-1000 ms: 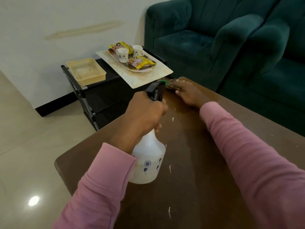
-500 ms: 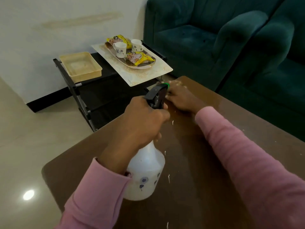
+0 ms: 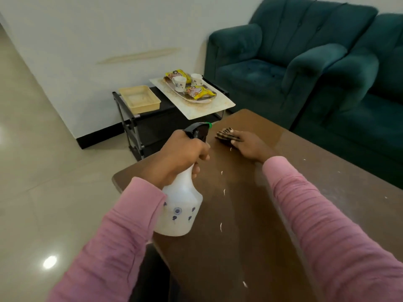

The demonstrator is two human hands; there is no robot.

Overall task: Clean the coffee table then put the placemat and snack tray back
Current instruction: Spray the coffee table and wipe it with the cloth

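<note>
Open counter [image 3: 250, 247] ran down the middle and out to the right, carrying only white flecks [image 3: 221, 226]. The spray bottle [image 3: 181, 205] in the left grip [image 3: 185, 151] blocked the near left edge; the right grip [image 3: 250, 144] and its dark cloth [image 3: 225, 135] filled the far corner. Beyond, placemat [image 3: 209, 111], snack tray [image 3: 197, 101] and a beige basket [image 3: 139, 98] covered the black rack [image 3: 148, 127]; green sofas [image 3: 272, 79] walled the far right

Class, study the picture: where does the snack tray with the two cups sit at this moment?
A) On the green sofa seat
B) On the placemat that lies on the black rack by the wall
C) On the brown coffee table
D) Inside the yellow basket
B: the snack tray rests on the placemat, which lies on top of the black rack beyond the coffee table.
</note>
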